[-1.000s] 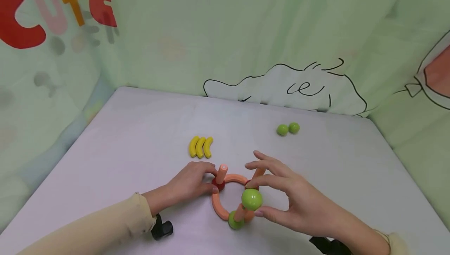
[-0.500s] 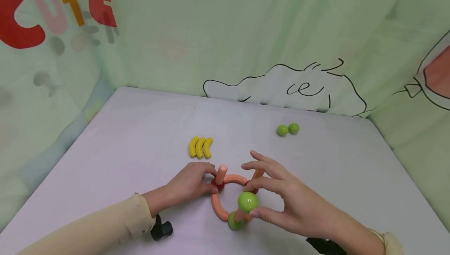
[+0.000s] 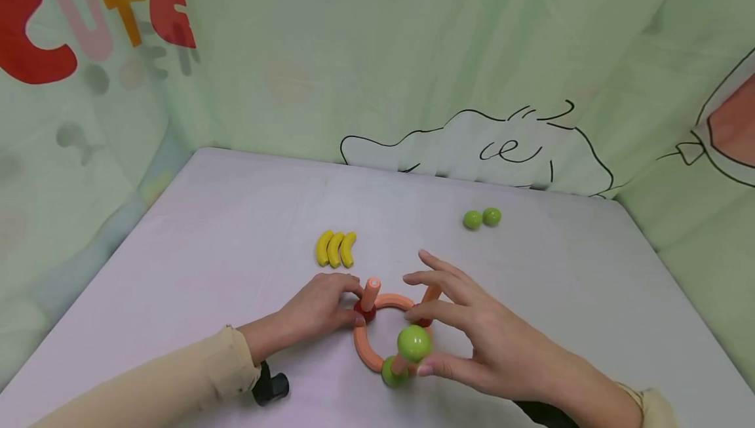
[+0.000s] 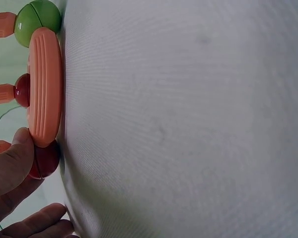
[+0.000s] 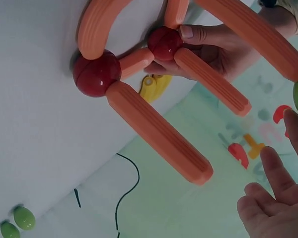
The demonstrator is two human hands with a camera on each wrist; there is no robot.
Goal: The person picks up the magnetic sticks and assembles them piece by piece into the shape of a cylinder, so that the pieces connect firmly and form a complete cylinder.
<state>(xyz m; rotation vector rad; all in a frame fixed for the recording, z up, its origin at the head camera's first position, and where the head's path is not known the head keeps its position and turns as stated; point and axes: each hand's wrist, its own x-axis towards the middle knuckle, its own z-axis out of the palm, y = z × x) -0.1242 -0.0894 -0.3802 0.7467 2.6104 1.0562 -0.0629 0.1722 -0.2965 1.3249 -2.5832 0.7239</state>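
Curved orange pieces form a ring (image 3: 367,350) on the table, joined by two red balls and a green ball (image 3: 394,373). Orange sticks rise from these balls. My left hand (image 3: 321,301) pinches the left red ball (image 4: 45,159) between thumb and fingers. Another green ball (image 3: 414,343) caps the front stick. Around that cap, my right hand (image 3: 472,330) has its thumb and index finger spread, the thumb tip close beside it. The other right fingers (image 5: 275,173) are extended. The far-right red ball (image 5: 97,73) carries an uncapped stick (image 5: 159,133).
Three yellow toy bananas (image 3: 335,248) lie side by side beyond the ring. Farther back on the right are two loose green balls (image 3: 482,218). A printed fabric wall (image 3: 295,74) borders the table. Black wrist gear (image 3: 271,385) sits under the left sleeve.
My right hand has brought the green ball left and down onto the front stick, and its fingers have now parted from it. My left hand has stayed at the red ball.
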